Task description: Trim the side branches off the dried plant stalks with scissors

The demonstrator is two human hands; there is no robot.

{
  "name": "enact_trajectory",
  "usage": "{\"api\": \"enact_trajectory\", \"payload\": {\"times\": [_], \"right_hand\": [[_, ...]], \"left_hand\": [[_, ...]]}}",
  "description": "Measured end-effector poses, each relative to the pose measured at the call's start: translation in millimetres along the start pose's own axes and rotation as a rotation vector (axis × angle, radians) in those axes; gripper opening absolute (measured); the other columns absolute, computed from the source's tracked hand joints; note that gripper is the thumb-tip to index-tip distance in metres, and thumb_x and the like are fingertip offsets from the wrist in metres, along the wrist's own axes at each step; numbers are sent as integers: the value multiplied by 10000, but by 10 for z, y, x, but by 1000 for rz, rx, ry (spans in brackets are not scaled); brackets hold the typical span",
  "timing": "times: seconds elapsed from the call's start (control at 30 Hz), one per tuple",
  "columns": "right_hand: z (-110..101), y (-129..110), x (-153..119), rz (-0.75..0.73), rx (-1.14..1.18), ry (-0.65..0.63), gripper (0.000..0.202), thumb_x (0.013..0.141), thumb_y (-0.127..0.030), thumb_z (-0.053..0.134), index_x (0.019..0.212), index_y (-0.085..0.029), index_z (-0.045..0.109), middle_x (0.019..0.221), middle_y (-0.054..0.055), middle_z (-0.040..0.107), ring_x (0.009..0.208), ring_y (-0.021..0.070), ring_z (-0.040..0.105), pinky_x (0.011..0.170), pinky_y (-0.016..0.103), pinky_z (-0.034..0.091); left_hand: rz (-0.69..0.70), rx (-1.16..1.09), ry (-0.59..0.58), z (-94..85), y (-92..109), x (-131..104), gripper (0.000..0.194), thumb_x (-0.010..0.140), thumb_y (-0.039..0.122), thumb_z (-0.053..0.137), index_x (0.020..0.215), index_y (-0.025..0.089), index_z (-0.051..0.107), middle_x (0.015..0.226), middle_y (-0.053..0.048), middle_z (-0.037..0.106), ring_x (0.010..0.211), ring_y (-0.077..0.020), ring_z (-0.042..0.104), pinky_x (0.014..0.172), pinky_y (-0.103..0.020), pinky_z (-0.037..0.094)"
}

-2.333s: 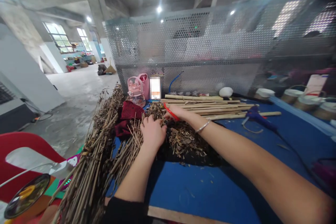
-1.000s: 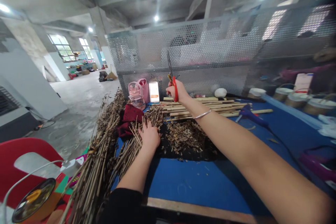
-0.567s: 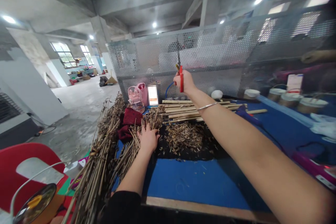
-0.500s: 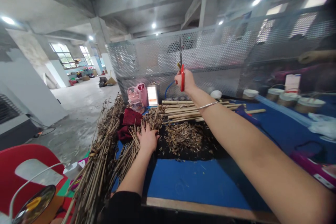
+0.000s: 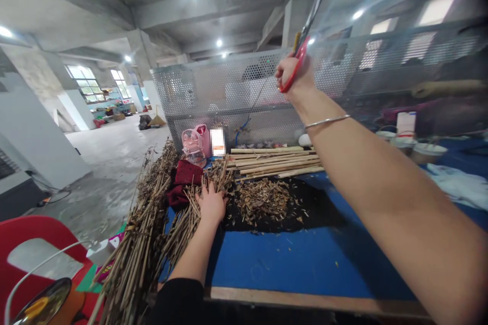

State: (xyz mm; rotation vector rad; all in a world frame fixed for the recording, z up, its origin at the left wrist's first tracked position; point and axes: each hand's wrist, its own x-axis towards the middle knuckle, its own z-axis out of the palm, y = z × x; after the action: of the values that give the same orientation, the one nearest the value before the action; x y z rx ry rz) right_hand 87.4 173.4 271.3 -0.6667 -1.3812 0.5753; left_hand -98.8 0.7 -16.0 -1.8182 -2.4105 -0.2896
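Observation:
My left hand (image 5: pixel 212 204) lies with fingers spread on a pile of dried plant stalks (image 5: pixel 182 228) on the blue tabletop. My right hand (image 5: pixel 294 73) is raised well above the table and closed around red-handled scissors (image 5: pixel 301 56). Their long metal blades point up and to the right. A small yellowish piece (image 5: pixel 296 43) shows beside the handle; what it is I cannot tell. To the right of my left hand, a heap of dry brown plant bits (image 5: pixel 263 202) sits on a black cloth (image 5: pixel 320 210).
Peeled pale sticks (image 5: pixel 272 162) lie behind the heap. A tall bundle of dried stalks (image 5: pixel 131 249) leans at the table's left edge. Dark red cloth (image 5: pixel 188 172), a pink bag (image 5: pixel 194 144) and a perforated metal screen (image 5: pixel 213 86) stand farther back. A red chair (image 5: pixel 23 244) is at left.
My right hand has risen and moved right with the scissors, whose blades now tilt right. My left hand stays spread on the stalks. The view has shifted slightly.

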Motion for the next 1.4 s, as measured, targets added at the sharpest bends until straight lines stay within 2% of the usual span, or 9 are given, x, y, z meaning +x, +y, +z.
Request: {"api": "enact_trajectory", "payload": {"times": [0.3, 0.53, 0.63, 0.73, 0.87, 0.93, 1.1, 1.2, 1.4], "right_hand": [[-399, -830, -441, -75, 295, -14, 203, 619, -94, 412, 653, -247, 283, 405, -115, 341, 360, 77, 305, 419, 237, 220], [-911, -1407, -439, -285, 338, 160, 236, 692, -27, 340, 598, -235, 278, 392, -99, 294, 318, 60, 313, 393, 252, 208], [-1097, -1528, -574, -226, 281, 33, 244, 708, -25, 348, 578, -220, 279, 402, -93, 322, 320, 41, 313, 395, 246, 199], [-1174, -1556, -804, -156, 222, -55, 225, 720, -34, 333, 584, -207, 283, 422, -95, 315, 328, 19, 314, 408, 229, 224], [-1105, -1491, -983, -173, 228, -58, 196, 703, -35, 333, 641, -218, 302, 446, -100, 321, 340, 24, 322, 403, 211, 254], [-1028, -1434, -992, -186, 279, -90, 192, 686, -43, 360, 649, -225, 312, 442, -96, 328, 343, 43, 322, 377, 211, 252], [-851, -1301, -1010, -117, 323, -119, 165, 660, -68, 388, 644, -226, 342, 449, -89, 345, 348, 54, 315, 353, 195, 258], [-788, -1246, -1044, -83, 341, -122, 165, 635, -68, 398, 635, -226, 349, 445, -87, 349, 352, 60, 306, 353, 190, 260], [-769, -1055, -992, -10, 364, -8, 178, 603, -87, 424, 620, -230, 321, 438, -85, 343, 361, 71, 317, 350, 197, 230]], "left_hand": [[-14, -41, -51, -55, 1, 28, 331, 768, 451, 480, 1076, 400, 591, 1416, -55, 285, 1292, -362, 179, 932, -625, 194], [-26, -53, -48, -68, 15, 34, 347, 763, 460, 468, 1063, 361, 612, 1398, -64, 318, 1281, -367, 206, 930, -633, 190], [-46, -128, -27, -98, 2, 45, 336, 752, 484, 475, 1024, 366, 635, 1384, -57, 345, 1276, -368, 221, 929, -643, 183], [-90, -258, 105, -228, 47, -9, 323, 793, 445, 428, 991, 330, 657, 1352, -55, 392, 1261, -338, 266, 939, -614, 225], [-60, -346, 482, -549, 354, -319, 358, 846, 356, 351, 1042, 253, 633, 1318, -54, 427, 1262, -252, 280, 1031, -475, 201], [16, -395, 507, -673, 567, -517, 368, 856, 339, 335, 1087, 241, 605, 1307, -65, 437, 1236, -228, 322, 1040, -451, 193], [-36, -594, 191, -716, 778, -647, 293, 801, 310, 445, 1028, 247, 619, 1308, -64, 447, 1271, -303, 238, 1003, -600, -17], [8, -1124, -114, -713, 683, -575, 415, 832, 426, 374, 1154, 219, 535, 1343, -81, 408, 1299, -271, 209, 1038, -518, 100], [312, -1611, -907, -602, 661, -1014, 1016, 667, 761, -29, 970, 40, 620, 868, -221, 650, 846, -286, 619, 811, -449, 418]]}}
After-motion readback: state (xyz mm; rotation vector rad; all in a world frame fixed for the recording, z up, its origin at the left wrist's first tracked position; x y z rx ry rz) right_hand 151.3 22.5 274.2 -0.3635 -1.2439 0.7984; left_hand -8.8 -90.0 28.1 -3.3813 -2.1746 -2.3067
